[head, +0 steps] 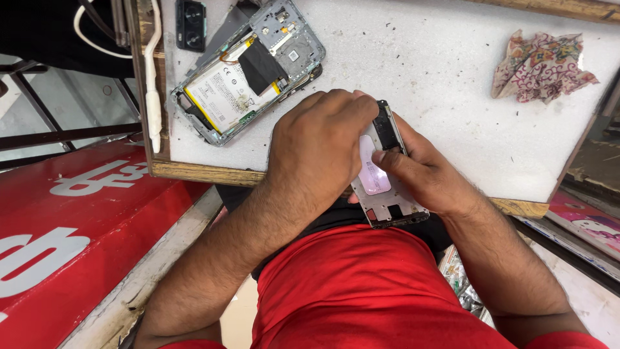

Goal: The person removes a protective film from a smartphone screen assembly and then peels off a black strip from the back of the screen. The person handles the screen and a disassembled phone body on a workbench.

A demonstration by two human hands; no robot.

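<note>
At the centre of the frame, a person's left hand [320,145] and right hand [423,171] together grasp a silver phone frame [386,187] (its pale inner side facing up) over the near edge of a white work board [439,84]. An opened phone [248,68] with its battery exposed lies at upper left, and a crumpled patterned cloth [541,66] at upper right.

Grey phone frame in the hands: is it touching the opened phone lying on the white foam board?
Apart. The head view shows bare white foam board between the grey phone frame and the opened phone.
</note>
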